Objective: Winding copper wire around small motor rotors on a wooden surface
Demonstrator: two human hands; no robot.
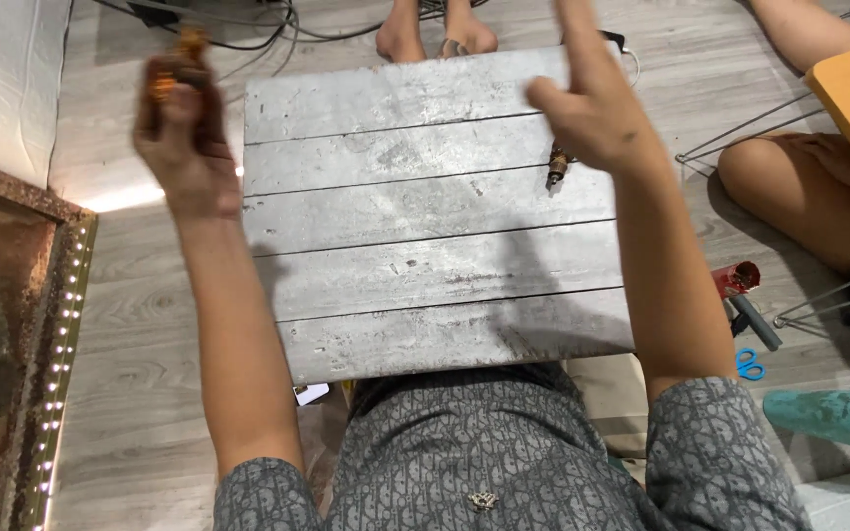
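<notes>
Your left hand (181, 128) is raised above the floor to the left of a grey slatted board (425, 265), its fingers clenched around a small orange-brown object (171, 74), blurred so its kind cannot be told; the fist keeps it clear of the board. Your right hand (592, 103) hangs over the board's far right corner with fingers spread and released, grasping nothing. Just beside its palm a small brown metal piece (556, 165) lies on the board. The board rests across your lap. Another person's bare feet (435, 34) stand beyond its far edge, and a teal bottle (828, 415) lies on the floor at your right.
</notes>
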